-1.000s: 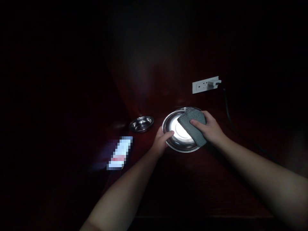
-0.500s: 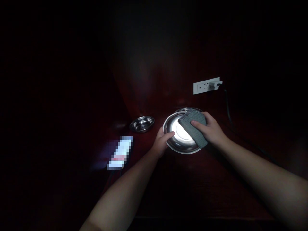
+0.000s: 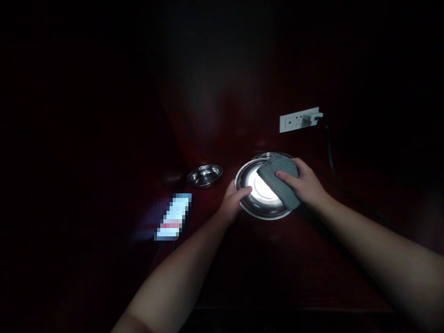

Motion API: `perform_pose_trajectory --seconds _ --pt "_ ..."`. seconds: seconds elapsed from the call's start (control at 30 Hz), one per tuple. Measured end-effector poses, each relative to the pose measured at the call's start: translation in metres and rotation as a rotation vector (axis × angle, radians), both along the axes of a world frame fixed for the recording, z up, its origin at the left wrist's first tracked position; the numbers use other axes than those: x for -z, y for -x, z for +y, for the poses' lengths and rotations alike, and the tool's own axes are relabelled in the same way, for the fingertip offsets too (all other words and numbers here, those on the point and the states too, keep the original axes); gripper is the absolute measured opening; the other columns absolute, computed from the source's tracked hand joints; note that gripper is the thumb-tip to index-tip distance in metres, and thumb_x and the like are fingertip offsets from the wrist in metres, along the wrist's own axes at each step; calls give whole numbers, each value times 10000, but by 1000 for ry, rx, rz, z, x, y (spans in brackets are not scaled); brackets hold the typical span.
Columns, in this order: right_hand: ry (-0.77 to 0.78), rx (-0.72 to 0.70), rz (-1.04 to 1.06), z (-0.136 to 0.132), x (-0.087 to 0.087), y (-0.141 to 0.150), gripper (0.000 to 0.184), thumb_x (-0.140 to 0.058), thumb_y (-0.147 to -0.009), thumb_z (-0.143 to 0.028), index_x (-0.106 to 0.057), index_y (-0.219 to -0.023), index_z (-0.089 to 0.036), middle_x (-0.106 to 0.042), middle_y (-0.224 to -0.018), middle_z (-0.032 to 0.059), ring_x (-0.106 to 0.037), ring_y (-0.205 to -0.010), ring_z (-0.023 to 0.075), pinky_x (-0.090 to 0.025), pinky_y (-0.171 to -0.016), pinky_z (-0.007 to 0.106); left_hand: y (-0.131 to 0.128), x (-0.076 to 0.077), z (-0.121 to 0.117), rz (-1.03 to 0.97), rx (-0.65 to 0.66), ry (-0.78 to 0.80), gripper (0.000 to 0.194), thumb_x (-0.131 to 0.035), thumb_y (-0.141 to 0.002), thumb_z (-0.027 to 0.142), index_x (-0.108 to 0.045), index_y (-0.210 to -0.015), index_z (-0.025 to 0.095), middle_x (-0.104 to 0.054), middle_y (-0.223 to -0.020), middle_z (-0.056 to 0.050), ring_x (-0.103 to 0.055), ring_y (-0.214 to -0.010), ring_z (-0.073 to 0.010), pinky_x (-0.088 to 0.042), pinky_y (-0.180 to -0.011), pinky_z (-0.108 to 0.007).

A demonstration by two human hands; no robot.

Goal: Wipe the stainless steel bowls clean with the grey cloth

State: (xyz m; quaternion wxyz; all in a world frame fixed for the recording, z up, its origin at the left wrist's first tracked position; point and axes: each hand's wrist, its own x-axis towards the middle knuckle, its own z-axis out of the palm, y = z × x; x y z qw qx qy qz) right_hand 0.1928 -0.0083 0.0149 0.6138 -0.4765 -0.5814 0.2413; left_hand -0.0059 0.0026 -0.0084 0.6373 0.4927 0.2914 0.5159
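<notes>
A shiny metal bowl (image 3: pixel 260 207) is held up at the centre of the head view, its inside tilted toward me and glaring with light. My left hand (image 3: pixel 233 202) grips its left rim, thumb lying over the inner wall. Folded over the bowl's right side is a grey-green cloth (image 3: pixel 281 180). My right hand (image 3: pixel 305 184) is closed on that cloth and the rim beneath, with the thumb on top; the other fingers are hidden behind. Just beyond the held bowl, the rim of another metal bowl (image 3: pixel 274 154) shows, mostly covered.
On the dark red tabletop (image 3: pixel 243 263), a separate metal bowl (image 3: pixel 205 176) stands to the left. A lit, pixelated screen (image 3: pixel 173 217) lies nearer me. A white wall socket (image 3: pixel 299 120) holds a plug, whose dark cable (image 3: pixel 329 150) runs down to the right.
The whole view has shifted slightly, so things sit a little higher in the picture. Both hands keep the same hold on bowl and cloth.
</notes>
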Motion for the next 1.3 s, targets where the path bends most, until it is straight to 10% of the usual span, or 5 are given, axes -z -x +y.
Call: perform_pose_trajectory --seconds 1.3 --pt "24 -38 -49 -1 -2 -2 447 -689 -628 -488 -567 -964 -220 -627 -919 53 -600 -833 245 -492 -736 405 0 -2 2 8 -10 -23 485 -705 -612 253 -573 -1072 174 -633 -1076 -69 -569 -1015 -256 -424 -880 -391"
